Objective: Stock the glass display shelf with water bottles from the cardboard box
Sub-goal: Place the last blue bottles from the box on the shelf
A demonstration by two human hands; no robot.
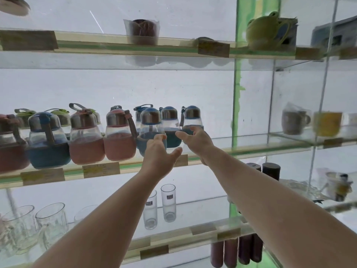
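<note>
Water bottles with clear bodies, metal-banded caps and red or blue sleeves stand in a row on the middle glass shelf [222,147]. My left hand [158,154] reaches up in front of a blue-sleeved bottle [150,122]. Its fingertips touch that sleeve and its thumb is spread out to the right. My right hand [195,140] is at the rightmost blue bottle [191,115], thumb and fingers curled round its lower part. The cardboard box is out of view.
The shelf right of the last bottle is bare glass up to a green upright [236,113]. Mugs [294,121] sit on the right-hand section. Drinking glasses [168,202] and dark tumblers [270,171] stand below. A pot [143,31] and a green teapot [266,33] are above.
</note>
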